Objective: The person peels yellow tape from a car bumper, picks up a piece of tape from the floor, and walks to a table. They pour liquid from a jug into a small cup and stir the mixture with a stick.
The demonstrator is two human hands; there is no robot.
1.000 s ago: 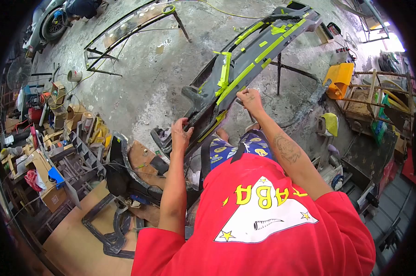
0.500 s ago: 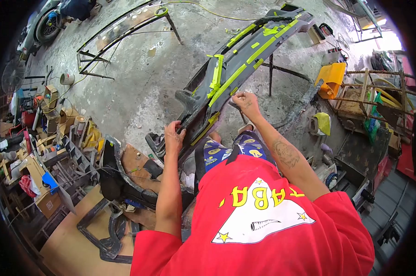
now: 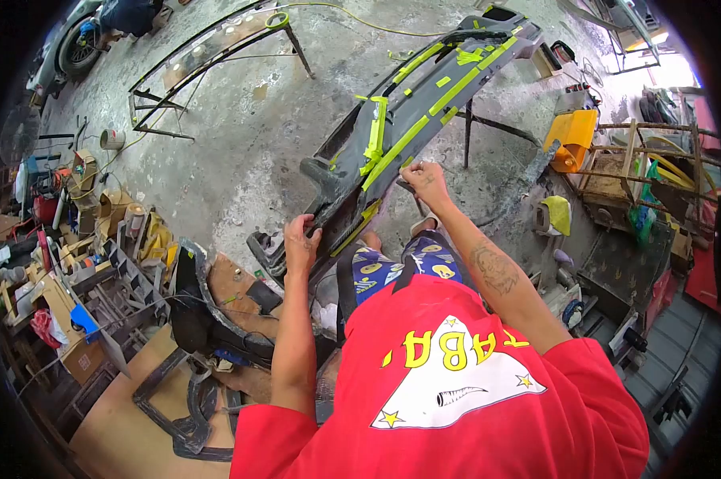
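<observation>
A long dark grey bumper-like part (image 3: pixel 412 120) with strips of yellow-green tape runs diagonally from the top right toward my body. My left hand (image 3: pixel 302 239) is at its lower left end, fingers bent against the dark edge. My right hand (image 3: pixel 426 182) is at the part's near long edge, thumb and fingers pinched together; anything between them is too small to make out. A piece of yellow-green tape (image 3: pixel 370 211) lies on the edge between my two hands. Another long tape strip (image 3: pixel 405 137) runs along the upper face.
A metal frame stand (image 3: pixel 209 64) with a green tape roll (image 3: pixel 277 20) stands at the upper left. Piled scrap and boxes (image 3: pixel 81 319) lie at left, with black parts (image 3: pixel 193 399) nearby. An orange container (image 3: pixel 572 140) and rusty rack (image 3: pixel 632 160) stand at right. Another person (image 3: pixel 129 14) is at top left.
The view has shifted slightly. Both hands stay at nearly the same places on the part.
</observation>
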